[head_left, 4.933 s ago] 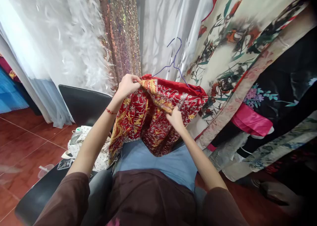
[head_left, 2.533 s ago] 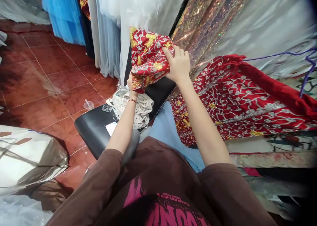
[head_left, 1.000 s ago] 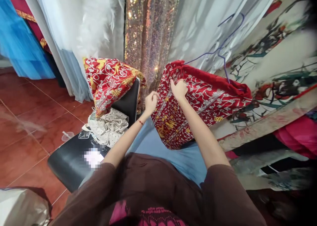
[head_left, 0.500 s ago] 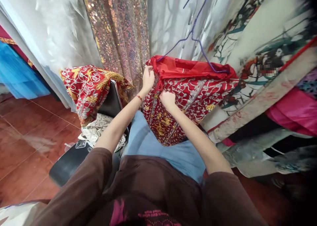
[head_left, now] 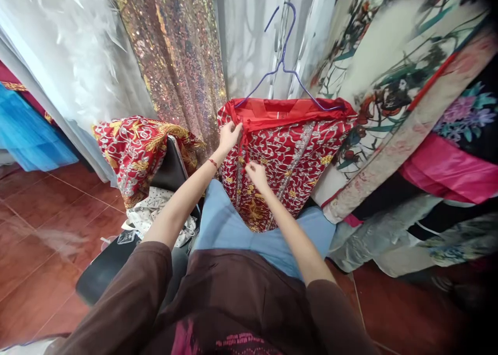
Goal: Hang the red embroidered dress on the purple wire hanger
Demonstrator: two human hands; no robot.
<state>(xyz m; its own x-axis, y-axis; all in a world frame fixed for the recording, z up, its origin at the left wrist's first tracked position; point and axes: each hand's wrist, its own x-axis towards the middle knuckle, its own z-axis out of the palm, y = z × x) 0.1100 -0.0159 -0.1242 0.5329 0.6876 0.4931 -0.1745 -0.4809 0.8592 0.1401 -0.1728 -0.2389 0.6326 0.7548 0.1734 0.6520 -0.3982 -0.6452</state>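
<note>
Closely pinched, the right hand's fingers grip the red tie low down; the left hand's are clamped at the waist edge of the red embroidered garment, beside the tie's upper part; the garment hangs from a purple hanger over the blue-clad lap; a similar red cloth drapes the black chair's back. A hard pull on the tie could, I judge, tilt the hanger or snag metallic embroidery; no brand is legible; the brown shirt's small pink lettering is too blurred to read surely.
</note>
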